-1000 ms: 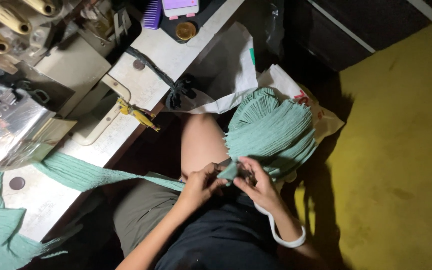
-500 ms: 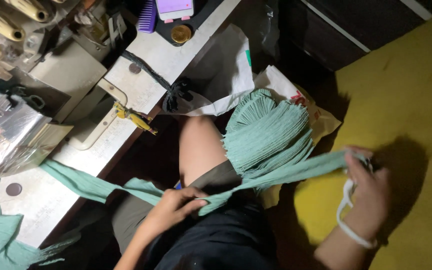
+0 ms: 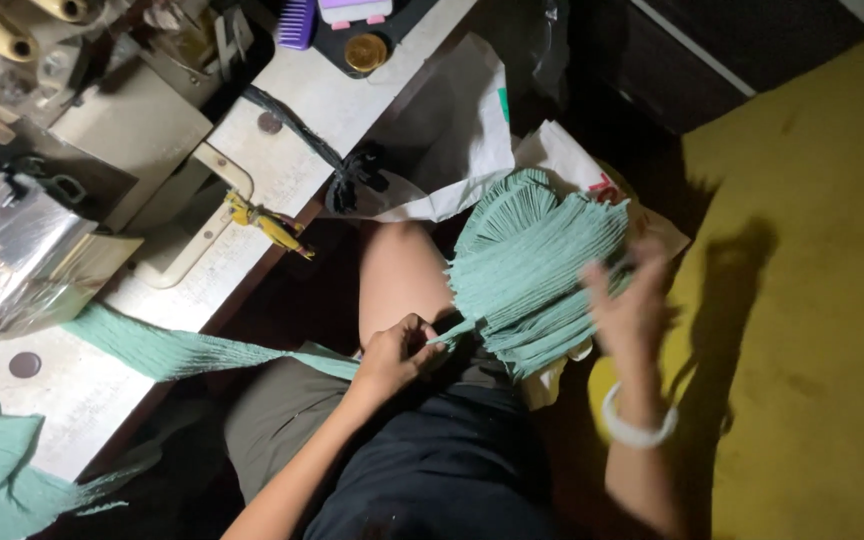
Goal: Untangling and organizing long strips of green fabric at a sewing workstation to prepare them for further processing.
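Down at frame centre, the left hand (image 3: 397, 352) pinches a green fabric strip (image 3: 182, 350) trailing off the table (image 3: 282, 100) edge at left; the right hand (image 3: 632, 305) (blurred) hangs released beside the green strip pile (image 3: 537, 275), yellow floor (image 3: 812, 300) open at right.

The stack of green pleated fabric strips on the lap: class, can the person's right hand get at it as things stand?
Probably yes. The right hand hangs open at the edge of the stack of green pleated strips, nothing between them; the left hand pinches a strip clear of that side.
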